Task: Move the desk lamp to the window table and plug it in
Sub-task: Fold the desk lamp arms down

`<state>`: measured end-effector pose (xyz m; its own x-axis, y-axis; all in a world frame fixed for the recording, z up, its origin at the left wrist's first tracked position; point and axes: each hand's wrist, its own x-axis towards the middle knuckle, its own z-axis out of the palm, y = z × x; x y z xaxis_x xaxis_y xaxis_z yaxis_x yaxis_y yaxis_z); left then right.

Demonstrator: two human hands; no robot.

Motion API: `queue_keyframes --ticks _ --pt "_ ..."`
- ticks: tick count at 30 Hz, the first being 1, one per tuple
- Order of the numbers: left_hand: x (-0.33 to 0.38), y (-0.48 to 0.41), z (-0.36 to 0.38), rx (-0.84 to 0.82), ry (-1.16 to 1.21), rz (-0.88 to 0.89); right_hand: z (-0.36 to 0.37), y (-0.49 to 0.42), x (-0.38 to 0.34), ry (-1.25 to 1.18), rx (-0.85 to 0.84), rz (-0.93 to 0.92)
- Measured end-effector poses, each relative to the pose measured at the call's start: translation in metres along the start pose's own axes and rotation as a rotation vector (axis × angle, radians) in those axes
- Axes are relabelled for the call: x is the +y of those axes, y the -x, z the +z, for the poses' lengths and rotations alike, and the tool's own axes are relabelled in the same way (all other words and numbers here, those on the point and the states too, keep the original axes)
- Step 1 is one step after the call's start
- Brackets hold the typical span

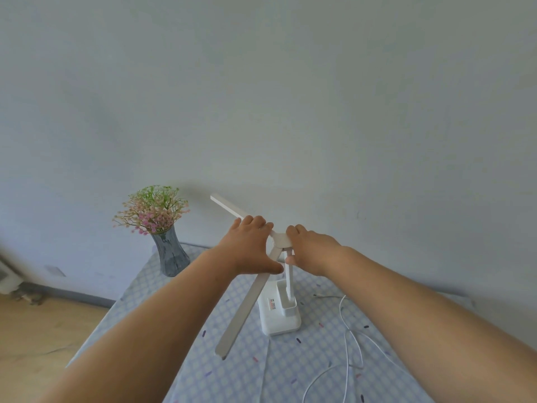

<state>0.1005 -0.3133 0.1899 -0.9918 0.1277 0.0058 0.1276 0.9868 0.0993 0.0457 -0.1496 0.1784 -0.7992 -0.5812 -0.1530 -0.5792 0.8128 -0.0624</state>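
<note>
A white plastic desk lamp (280,311) with two long flat light bars stands on a table (232,373) covered in a pale blue and white checked cloth, close to the plain grey-white wall (290,97). Its square base sits flat on the cloth, and a thin upright stem rises from it to a hinge block where the two bars meet. One bar slants up and away to the left towards the wall; the other slopes down towards the near side of the table, its tip hanging above the cloth.

Both bare hands are at the top of the lamp. The left hand (250,248) lies over the far bar just beside the hinge, fingers curled across the top of it and thumb stretched out below, touching the upper part of the near bar. The right hand (312,251) is wrapped round the hinge block from the right side, fingers bent over its top and thumb pressed at the upper end of the stem. Both look closed onto the lamp, not spread.

A thin white power cable (348,344) trails in loose loops over the cloth to the right of the base. At the table's far left corner stands a ribbed grey-blue glass vase (171,254) of small pink and green flowers (152,209), well apart from the lamp. Wooden floor (37,335) shows at the left.
</note>
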Motion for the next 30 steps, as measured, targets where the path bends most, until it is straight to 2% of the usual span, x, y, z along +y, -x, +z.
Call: queue_keyframes --ticks 10,16,27,30 --pt "-0.005 -0.007 -0.005 0.03 -0.006 0.019 0.003 -0.004 0.0 -0.041 -0.003 -0.012" --pt "-0.003 -0.008 -0.003 -0.023 0.05 -0.001 0.006 -0.003 0.009 -0.058 0.003 -0.011" --pt "-0.015 -0.014 -0.014 0.025 -0.002 0.014 0.009 -0.003 0.012 -0.115 0.006 -0.003" --pt "-0.016 -0.014 -0.012 -0.01 0.095 -0.043 0.011 -0.003 0.012 -0.118 0.017 0.005"
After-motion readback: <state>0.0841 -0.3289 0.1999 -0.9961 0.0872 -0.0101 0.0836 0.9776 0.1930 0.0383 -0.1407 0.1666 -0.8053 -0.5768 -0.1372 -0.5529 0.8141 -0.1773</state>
